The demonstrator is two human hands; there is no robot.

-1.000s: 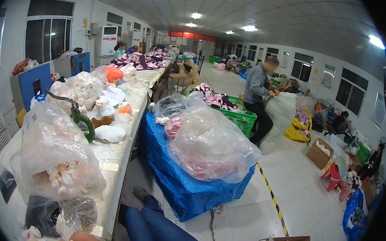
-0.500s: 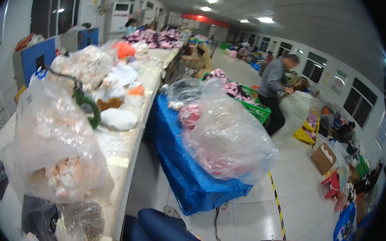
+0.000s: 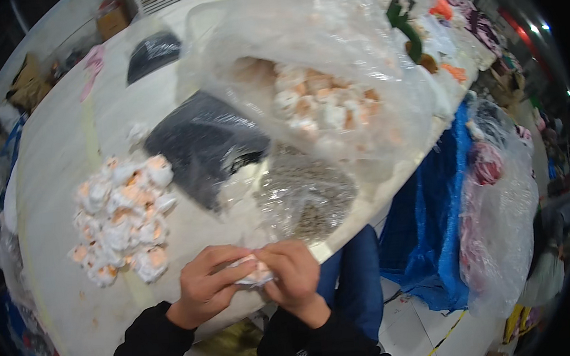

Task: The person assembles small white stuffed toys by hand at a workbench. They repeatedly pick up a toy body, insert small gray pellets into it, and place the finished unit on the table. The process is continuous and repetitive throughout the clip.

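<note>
Close to the table's front edge, my left hand [image 3: 209, 284] and my right hand [image 3: 292, 277] meet around a small white-and-peach fabric piece [image 3: 258, 272]. Fingers of both hands pinch it, so much of it is hidden. To the left lies a heap of similar white-and-peach pieces [image 3: 125, 215]. Just beyond my hands rests a clear bag of small greyish-brown bits [image 3: 308, 196]. A plastic bag with dark contents [image 3: 204, 144] lies beside it. Farther back, a big clear bag [image 3: 327, 39] lies with more white-and-peach pieces [image 3: 329, 99] inside.
The pale table [image 3: 56, 198] curves around in front of me. A second dark bag [image 3: 154, 56] and a pink cloth strip [image 3: 94, 69] lie toward its far side. On the right, a blue tarp-like sack [image 3: 430, 213] and a clear plastic bag [image 3: 503, 227] stand past the table edge.
The view has swung left and down toward the table, bringing both hands and the left heap into full sight. The white-and-peach piece stays between my fingers.
</note>
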